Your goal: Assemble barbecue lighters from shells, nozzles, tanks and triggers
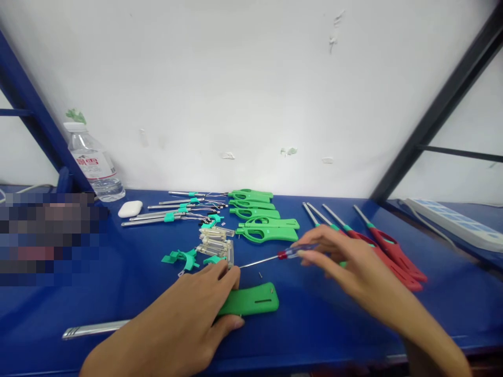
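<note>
My left hand (188,309) is closed around a green lighter (255,299), a long-nosed utility type lying on the blue table, its metal tube (94,329) sticking out to the left. In my right hand (341,259) is a screwdriver (291,253) with a clear and red handle; its thin shaft slants left, the tip close to my left fingers. Whether the tip touches anything is hidden. A tiny screw (260,275) lies just beyond the lighter. Past my left hand are clear fuel tanks (216,243) in a pile and loose teal plastic pieces (183,258).
Green lighter shells (271,233) lie in a column at the back, with metal tubes (157,215) and wires to their left. Several red lighters (393,256) lie at right. A water bottle (94,165), a white case (130,209) and a power strip (456,222) stand farther out.
</note>
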`<state>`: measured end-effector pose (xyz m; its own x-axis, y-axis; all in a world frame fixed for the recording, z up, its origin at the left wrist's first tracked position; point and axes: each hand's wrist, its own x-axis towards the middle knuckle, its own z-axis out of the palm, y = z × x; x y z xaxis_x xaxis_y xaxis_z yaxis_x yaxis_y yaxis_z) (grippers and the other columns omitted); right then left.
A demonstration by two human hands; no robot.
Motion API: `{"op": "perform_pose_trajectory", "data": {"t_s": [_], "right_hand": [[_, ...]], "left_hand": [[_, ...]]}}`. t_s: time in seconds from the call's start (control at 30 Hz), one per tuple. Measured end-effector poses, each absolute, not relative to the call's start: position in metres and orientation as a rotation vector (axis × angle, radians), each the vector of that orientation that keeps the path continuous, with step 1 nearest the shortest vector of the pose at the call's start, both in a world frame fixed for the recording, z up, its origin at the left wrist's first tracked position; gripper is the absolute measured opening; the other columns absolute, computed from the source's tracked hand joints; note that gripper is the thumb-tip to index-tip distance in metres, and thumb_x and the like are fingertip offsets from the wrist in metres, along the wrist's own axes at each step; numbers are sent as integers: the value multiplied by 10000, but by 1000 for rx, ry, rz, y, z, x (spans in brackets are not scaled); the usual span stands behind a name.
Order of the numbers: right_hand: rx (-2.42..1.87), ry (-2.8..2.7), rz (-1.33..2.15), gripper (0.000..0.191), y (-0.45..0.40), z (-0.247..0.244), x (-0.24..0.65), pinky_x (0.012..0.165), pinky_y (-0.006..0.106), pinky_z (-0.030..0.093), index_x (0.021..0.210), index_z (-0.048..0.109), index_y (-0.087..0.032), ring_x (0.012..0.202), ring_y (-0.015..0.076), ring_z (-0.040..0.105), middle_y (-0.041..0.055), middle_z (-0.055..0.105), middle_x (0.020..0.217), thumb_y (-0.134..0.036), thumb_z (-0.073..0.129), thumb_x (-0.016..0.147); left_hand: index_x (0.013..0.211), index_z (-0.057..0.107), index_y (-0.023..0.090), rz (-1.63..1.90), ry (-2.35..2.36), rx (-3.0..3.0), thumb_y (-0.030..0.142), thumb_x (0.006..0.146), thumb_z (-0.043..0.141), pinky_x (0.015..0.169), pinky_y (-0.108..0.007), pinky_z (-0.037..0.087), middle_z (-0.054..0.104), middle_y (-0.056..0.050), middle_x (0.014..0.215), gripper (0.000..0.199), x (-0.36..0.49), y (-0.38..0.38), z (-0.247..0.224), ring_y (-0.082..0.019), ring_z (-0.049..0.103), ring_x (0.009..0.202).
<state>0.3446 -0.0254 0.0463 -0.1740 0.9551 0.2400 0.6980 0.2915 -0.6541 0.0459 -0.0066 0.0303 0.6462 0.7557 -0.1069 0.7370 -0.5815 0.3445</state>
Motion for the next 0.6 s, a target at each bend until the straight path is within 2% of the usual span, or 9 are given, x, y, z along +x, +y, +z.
{"op": "perform_pose_trajectory", "data": {"t_s": [0.1, 0.17, 0.27, 0.43, 0.6], "right_hand": [[-1310, -1677, 494, 156, -36, 56, 350, 612, 226, 547, 1108, 668, -312, 865, 165, 753, -12, 795, 1024, -452, 656, 1041], [-1205, -1506, 435, 135, -42, 61, 349, 536, 190, 535, 1109, 654, -314, 770, 136, 733, -3, 794, 1036, -435, 653, 1047], [-1120, -1411, 390, 130, -48, 66, 340, 474, 163, 516, 1160, 652, -317, 631, 98, 658, -6, 758, 976, -406, 616, 1073], [-1123, -1576, 279, 149, -48, 62, 321, 553, 142, 553, 1231, 633, -334, 624, 66, 651, -24, 706, 966, -339, 539, 1114], [-1154, -1703, 249, 211, -40, 52, 312, 601, 158, 560, 1318, 568, -359, 661, 70, 663, -28, 699, 981, -306, 497, 1127]], "left_hand": [[1365, 581, 336, 42, 1202, 2492, 451, 1066, 543, 1035, -594, 507, 624, -69, 1443, 322, 47, -8, 34, -351, 648, 1234], [1347, 599, 328, 28, 1206, 2499, 458, 1066, 540, 1029, -589, 512, 619, -78, 1457, 315, 48, -8, 35, -360, 651, 1234], [1420, 572, 333, 34, 1208, 2540, 464, 1072, 532, 1035, -587, 515, 597, -88, 1498, 374, 48, -8, 35, -371, 641, 1265], [1457, 561, 335, 44, 1191, 2601, 478, 1079, 531, 995, -552, 550, 609, -93, 1488, 405, 47, -6, 31, -359, 675, 1214], [1490, 537, 329, 81, 1157, 2639, 481, 1084, 535, 1013, -564, 549, 600, -103, 1500, 433, 46, -6, 28, -375, 657, 1257]]}}
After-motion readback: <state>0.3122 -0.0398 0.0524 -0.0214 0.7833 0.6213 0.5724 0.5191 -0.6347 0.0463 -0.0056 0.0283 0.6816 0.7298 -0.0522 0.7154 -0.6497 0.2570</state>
